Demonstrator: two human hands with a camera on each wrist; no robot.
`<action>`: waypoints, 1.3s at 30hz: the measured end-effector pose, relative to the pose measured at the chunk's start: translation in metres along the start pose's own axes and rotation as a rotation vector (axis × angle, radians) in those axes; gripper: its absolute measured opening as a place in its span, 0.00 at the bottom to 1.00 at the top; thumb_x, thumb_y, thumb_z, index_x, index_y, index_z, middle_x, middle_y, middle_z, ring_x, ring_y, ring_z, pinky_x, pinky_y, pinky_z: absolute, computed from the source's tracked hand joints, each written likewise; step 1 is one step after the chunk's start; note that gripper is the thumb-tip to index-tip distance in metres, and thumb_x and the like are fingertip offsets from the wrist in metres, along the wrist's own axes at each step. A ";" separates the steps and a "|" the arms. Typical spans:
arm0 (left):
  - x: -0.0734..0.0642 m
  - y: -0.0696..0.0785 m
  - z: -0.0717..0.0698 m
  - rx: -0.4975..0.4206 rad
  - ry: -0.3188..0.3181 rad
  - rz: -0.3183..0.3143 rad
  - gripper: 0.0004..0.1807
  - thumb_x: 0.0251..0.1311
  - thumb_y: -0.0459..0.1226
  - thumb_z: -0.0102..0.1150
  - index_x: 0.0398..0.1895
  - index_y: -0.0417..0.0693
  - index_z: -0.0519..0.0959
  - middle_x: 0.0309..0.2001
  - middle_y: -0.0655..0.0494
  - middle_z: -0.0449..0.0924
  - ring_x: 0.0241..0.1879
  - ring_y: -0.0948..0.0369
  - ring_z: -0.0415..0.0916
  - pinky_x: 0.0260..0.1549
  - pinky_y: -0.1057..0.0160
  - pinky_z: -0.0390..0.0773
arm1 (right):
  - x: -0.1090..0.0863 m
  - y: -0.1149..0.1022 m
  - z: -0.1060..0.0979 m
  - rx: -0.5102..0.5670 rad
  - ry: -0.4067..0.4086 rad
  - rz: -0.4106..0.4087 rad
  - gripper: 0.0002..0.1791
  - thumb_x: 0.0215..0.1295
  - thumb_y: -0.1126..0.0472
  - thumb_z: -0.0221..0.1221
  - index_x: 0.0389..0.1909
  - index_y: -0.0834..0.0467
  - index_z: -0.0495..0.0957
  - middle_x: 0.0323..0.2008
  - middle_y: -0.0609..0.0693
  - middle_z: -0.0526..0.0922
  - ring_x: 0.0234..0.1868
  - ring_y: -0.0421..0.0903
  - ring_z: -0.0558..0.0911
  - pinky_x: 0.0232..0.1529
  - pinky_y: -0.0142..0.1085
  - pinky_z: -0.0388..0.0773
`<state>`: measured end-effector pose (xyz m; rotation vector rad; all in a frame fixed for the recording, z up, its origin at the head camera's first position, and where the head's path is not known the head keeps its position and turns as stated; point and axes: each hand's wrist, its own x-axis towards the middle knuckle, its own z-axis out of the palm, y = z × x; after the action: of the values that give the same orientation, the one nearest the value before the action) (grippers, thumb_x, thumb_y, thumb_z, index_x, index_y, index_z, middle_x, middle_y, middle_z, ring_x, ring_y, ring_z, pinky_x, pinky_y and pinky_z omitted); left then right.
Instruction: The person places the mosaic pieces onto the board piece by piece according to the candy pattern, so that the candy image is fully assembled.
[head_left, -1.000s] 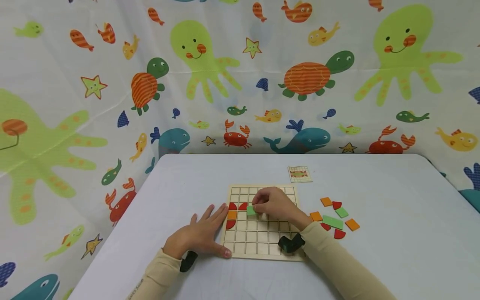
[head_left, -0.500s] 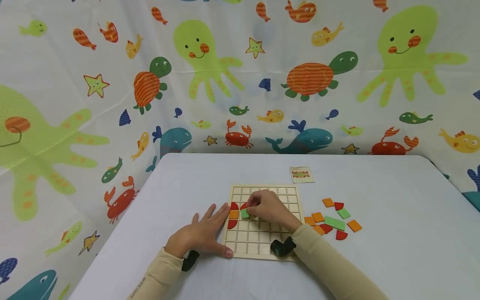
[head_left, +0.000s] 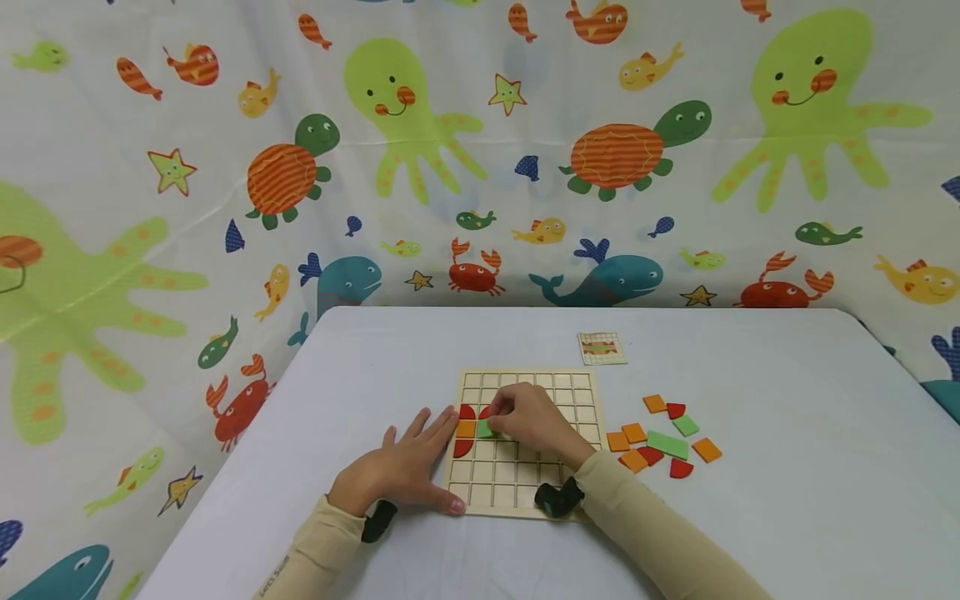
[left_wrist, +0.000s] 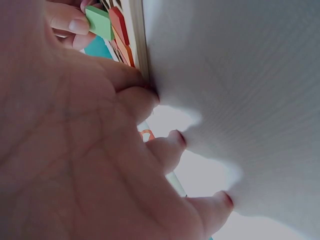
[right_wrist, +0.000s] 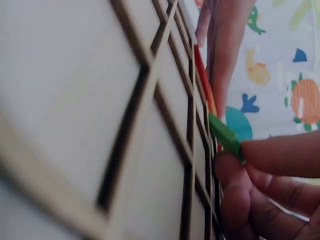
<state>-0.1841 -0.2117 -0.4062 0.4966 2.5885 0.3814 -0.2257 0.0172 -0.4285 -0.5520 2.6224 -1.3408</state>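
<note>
White tbl (head_left: 795, 392) spreads well past board (head_left: 502, 483); L hand (head_left: 405, 471) touches board's edge.

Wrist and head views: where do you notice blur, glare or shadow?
Right wrist: the grid board blurs at lower left; left wrist: white glare on the tabletop between fingers of the left hand; head: soft shadow on the grid board beneath the right hand.

My feed: pale wood board (head_left: 491, 493), dark grid lines (right_wrist: 131, 117). On the board: green piece (head_left: 483, 429), orange square (head_left: 466, 429), red rounded pieces (head_left: 462, 449). Right of the board I've got orange squares (head_left: 706, 450), a green bar (head_left: 667, 444), loose red pieces (head_left: 681, 469). Beyond the board: card (head_left: 602, 349) printed red and green; white cloth (head_left: 465, 79) patterned with lime octopuses (head_left: 386, 71), orange-shelled turtles (head_left: 617, 158), teal whales (head_left: 622, 277). Table (head_left: 787, 417) under board: white.
</note>
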 end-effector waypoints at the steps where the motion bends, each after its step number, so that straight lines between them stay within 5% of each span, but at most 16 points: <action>1: 0.000 0.000 0.000 -0.001 0.000 0.002 0.71 0.47 0.61 0.83 0.88 0.46 0.50 0.88 0.51 0.44 0.85 0.41 0.36 0.72 0.21 0.40 | 0.000 0.000 0.000 -0.003 0.001 -0.006 0.03 0.67 0.68 0.68 0.33 0.59 0.86 0.30 0.44 0.83 0.33 0.43 0.78 0.36 0.38 0.77; 27: 0.001 0.008 0.005 -0.008 0.008 0.015 0.71 0.47 0.60 0.83 0.88 0.46 0.51 0.88 0.51 0.44 0.85 0.40 0.36 0.72 0.20 0.39 | -0.008 -0.002 0.005 -0.153 0.036 -0.067 0.05 0.62 0.72 0.66 0.30 0.60 0.83 0.28 0.45 0.81 0.30 0.43 0.75 0.34 0.36 0.75; 39: 0.001 0.000 0.011 -0.017 0.025 0.011 0.71 0.47 0.60 0.83 0.88 0.47 0.50 0.88 0.50 0.44 0.85 0.40 0.36 0.72 0.21 0.39 | -0.027 0.002 -0.024 -0.054 -0.036 -0.133 0.06 0.75 0.65 0.63 0.46 0.59 0.87 0.39 0.43 0.86 0.42 0.44 0.81 0.50 0.42 0.81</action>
<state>-0.1793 -0.2100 -0.4160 0.5035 2.6051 0.4151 -0.2083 0.0462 -0.4169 -0.7637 2.6410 -1.2866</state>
